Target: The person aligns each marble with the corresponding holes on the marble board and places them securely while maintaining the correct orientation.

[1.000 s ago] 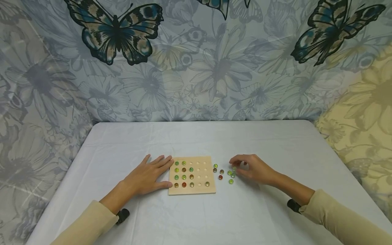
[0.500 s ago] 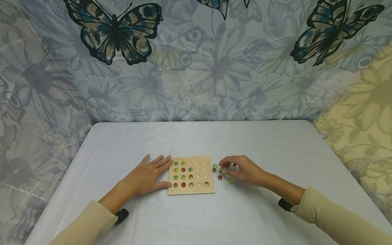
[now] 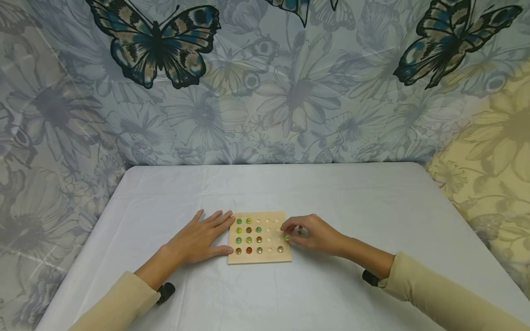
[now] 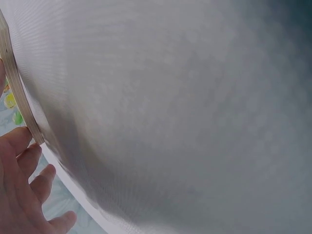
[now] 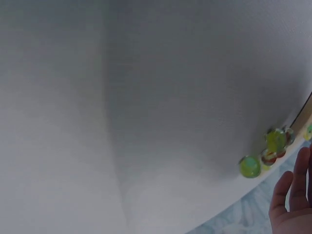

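A wooden board [image 3: 264,258] with rows of round hollows lies on the table; green, amber and red marbles sit in its left columns, and one marble [image 3: 280,249] in the front right corner. My left hand [image 3: 198,238] rests at the board's left edge, fingers spread and straight, fingertips and thumb touching it. Over the board's right edge, my right hand [image 3: 315,235] pinches a green marble [image 3: 287,237] between thumb and index finger. That hand hides most of the loose marbles from the head view; in the right wrist view a green marble [image 5: 250,166] lies among several others.
A white cloth covers the table [image 3: 356,193]. Behind it hangs a fabric backdrop [image 3: 298,105] printed with flowers and butterflies. Dark wrist cameras sit at both cuffs.
My right hand has moved left from the loose marbles to the board's right edge, bringing a green marble along. My left hand has stayed on the board's left edge.
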The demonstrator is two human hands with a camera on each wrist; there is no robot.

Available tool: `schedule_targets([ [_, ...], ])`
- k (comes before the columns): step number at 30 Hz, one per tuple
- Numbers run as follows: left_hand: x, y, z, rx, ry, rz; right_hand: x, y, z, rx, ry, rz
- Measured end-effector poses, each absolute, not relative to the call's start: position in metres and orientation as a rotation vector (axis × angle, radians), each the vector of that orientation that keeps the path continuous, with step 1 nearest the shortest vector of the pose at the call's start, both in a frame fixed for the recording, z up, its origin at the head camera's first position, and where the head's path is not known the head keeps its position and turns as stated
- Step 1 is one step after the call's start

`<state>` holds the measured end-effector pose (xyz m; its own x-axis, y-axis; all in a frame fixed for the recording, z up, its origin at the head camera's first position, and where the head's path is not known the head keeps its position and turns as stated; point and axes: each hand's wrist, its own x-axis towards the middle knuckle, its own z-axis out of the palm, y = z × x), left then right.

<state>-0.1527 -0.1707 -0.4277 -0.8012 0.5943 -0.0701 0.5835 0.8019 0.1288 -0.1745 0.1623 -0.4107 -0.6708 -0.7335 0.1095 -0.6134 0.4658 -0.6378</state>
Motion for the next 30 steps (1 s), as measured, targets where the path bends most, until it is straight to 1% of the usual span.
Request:
schedule_targets([
  [16,-0.153,-0.169,-0.428,0.933,2.888,0.137,-0.165,0.133,-0.417,-1.246,2.49,-0.922],
  [30,-0.153,-0.17,-0.43,0.936,2.888,0.126,-0.163,0.125,-0.418,-1.254,2.502,-0.868],
])
